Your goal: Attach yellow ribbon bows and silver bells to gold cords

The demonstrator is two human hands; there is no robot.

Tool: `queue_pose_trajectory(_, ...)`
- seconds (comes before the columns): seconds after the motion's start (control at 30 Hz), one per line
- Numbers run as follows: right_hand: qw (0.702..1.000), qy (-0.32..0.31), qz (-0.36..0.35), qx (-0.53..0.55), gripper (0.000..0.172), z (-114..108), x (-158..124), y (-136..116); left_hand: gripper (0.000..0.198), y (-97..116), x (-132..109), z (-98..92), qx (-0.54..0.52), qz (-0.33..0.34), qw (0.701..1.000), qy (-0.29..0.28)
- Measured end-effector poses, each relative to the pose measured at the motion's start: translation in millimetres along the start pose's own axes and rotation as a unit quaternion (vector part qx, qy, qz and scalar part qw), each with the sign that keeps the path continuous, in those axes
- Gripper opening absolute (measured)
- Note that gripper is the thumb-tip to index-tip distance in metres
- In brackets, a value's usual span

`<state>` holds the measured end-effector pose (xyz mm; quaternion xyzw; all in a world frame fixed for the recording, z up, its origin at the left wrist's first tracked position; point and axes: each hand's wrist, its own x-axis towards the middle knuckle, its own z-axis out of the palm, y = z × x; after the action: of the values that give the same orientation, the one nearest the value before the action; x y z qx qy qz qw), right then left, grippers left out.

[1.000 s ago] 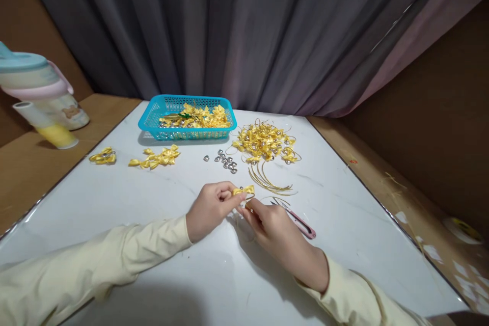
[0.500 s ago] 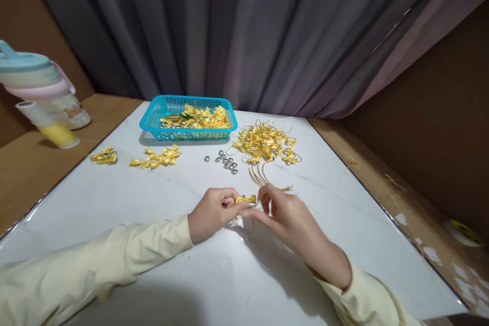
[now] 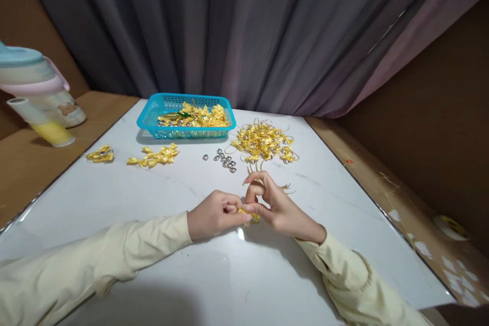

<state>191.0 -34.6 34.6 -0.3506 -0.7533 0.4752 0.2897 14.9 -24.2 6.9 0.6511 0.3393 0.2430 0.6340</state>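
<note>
My left hand (image 3: pixel 216 215) pinches a small yellow ribbon bow (image 3: pixel 255 218) between thumb and fingers, just above the white tabletop. My right hand (image 3: pixel 277 211) meets it from the other side, its thumb and a bent finger closed at the bow's upper edge while the index finger arches above. The fingertips cover most of the bow, and whatever cord is on it is hidden. Behind the right hand lie several loose gold cords (image 3: pixel 284 187), partly covered by it. Small silver heart-shaped beads (image 3: pixel 228 162) are scattered beyond the left hand.
A blue plastic basket (image 3: pixel 185 134) holds yellow bows and silver beads. To its right is a heap of bows with gold loops (image 3: pixel 262 137); more bows (image 3: pixel 155 156) lie at left. A tumbler (image 3: pixel 38 84) and a yellow-wound spool (image 3: pixel 46 127) stand left; a tape roll (image 3: pixel 451 227) is right.
The bow has tipped and moved slightly down, more covered by fingers. My right hand has turned, its index finger lifting and its thumb closing in against my left fingertips.
</note>
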Motion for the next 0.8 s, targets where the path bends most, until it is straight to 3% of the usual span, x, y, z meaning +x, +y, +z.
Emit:
queue_pose_trajectory(0.27, 0.995, 0.051, 0.003, 0.084, 0.028, 0, 2, 4, 0.029, -2, -1, 0.5, -0.011, -0.001, 1.0, -0.004)
queue_pose_trajectory(0.6, 0.978, -0.008, 0.064, 0.201, 0.038, -3, 4, 10, 0.033, 1, -1, 0.9, 0.0, 0.01, 0.999, 0.032)
queue_pose_trajectory(0.8, 0.98, 0.043, 0.048, 0.186, 0.041, 2, 4, 5, 0.03, -1, -2, 0.0, -0.01, 0.011, 1.0, 0.025)
